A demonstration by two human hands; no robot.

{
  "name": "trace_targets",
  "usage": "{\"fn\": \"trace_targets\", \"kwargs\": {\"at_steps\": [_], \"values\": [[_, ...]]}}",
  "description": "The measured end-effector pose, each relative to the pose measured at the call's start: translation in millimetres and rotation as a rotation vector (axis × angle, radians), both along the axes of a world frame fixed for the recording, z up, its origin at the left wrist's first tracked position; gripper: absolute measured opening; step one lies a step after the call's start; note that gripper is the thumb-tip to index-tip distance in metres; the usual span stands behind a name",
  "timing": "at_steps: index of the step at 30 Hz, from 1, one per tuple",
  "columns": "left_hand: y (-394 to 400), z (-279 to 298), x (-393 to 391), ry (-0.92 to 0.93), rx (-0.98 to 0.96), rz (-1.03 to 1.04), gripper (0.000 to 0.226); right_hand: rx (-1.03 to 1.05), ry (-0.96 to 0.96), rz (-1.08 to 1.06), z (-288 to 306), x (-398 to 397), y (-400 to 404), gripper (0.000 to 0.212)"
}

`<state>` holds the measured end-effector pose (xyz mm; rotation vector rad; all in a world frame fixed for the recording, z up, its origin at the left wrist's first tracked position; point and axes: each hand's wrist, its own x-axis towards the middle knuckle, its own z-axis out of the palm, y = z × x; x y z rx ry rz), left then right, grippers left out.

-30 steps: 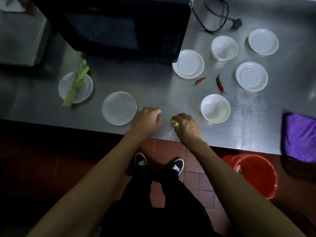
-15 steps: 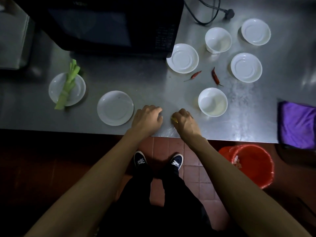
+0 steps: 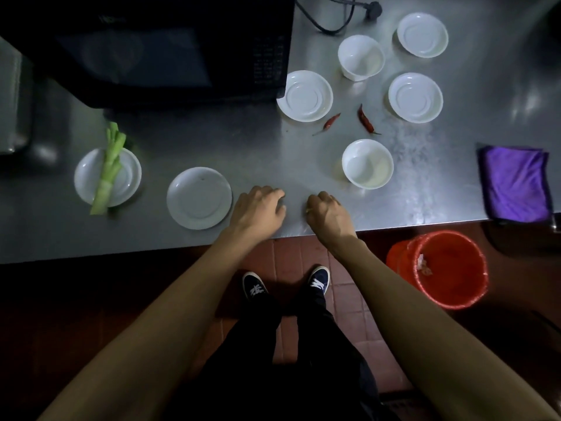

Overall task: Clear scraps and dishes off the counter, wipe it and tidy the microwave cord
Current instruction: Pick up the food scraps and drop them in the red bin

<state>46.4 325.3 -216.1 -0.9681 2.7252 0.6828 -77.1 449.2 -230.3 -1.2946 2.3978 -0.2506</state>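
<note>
My left hand (image 3: 258, 209) rests near the steel counter's (image 3: 218, 141) front edge, fingers curled under, nothing visible in it. Beside it my right hand (image 3: 329, 212) pinches a small yellow scrap (image 3: 307, 210), mostly hidden by the fingers. Two red chilies (image 3: 329, 123) (image 3: 365, 120) lie further back. White dishes surround them: a bowl (image 3: 368, 164), a cup (image 3: 361, 57), saucers (image 3: 305, 95) (image 3: 415, 97) (image 3: 422, 34), and a plate (image 3: 198, 198). A green stalk (image 3: 109, 168) lies across another plate (image 3: 83, 180). The black microwave (image 3: 151, 50) stands at the back, its cord (image 3: 321, 24) and plug (image 3: 374, 9) loose.
A folded purple cloth (image 3: 516, 183) sits at the counter's right end. On the tiled floor below stands a red bucket (image 3: 446, 268) with a few scraps inside. A steel container (image 3: 15, 117) is at the far left. My shoes are at the counter's foot.
Both hands stay close together at the front edge. The yellow scrap has sunk deeper into my right hand's fingers. The view has tilted slightly.
</note>
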Motion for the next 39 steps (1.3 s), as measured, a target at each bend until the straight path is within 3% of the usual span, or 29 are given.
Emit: {"fn": "trace_targets", "kwargs": {"at_steps": [9,20,29,39], "values": [[-0.7,15.7,-14.9,0.044,-0.035,-0.091,0.032,-0.156,0.063,-0.226,43.4,-9.1,17.0,0.015],[45.2,59.6,-71.4,0.12,-0.145,-0.188,0.03,-0.32,0.083,-0.35,76.3,-52.5,72.6,0.011],[144.6,86.1,-140.0,0.109,-0.16,-0.316,0.034,-0.402,0.02,-0.478,81.0,-113.0,188.8,0.009],[283.6,67.8,-224.3,0.121,-0.131,-0.507,0.035,-0.406,0.07,-0.663,69.1,-155.3,349.3,0.005]]}}
